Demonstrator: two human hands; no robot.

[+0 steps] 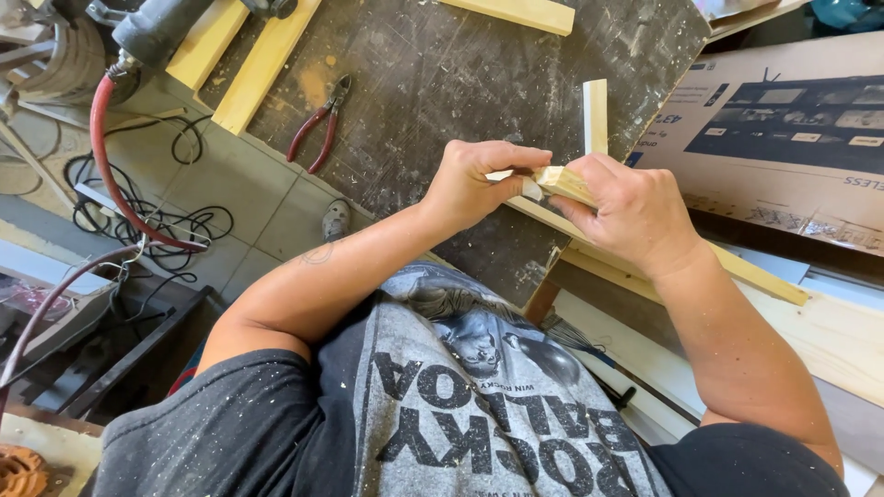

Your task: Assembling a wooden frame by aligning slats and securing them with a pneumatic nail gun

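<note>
Head view: both hands meet over the near edge of a dark, scratched worktop dusted with sawdust. The left hand has its grip closed on the pale end of a small wood piece, thumb on top and fingers curled under. The right hand closes its grip on the same piece from the other side, fingers wrapped around it just beside the left hand's fingertips. The piece is held in the air between the two hands, just above the worktop's edge and a long wood strip that runs out to the right beneath the right wrist. What exactly the white sliver at the left fingertips is cannot be told.

Just behind the hands a short slat stands up from the worktop. Red-handled pliers lie on the worktop, well apart to the left. Two pale boards lie side by side at the worktop's far left edge, and another board lies at the top. A red hose curves down over the tiled floor at left, among black cables. A printed cardboard box lies to the right.
</note>
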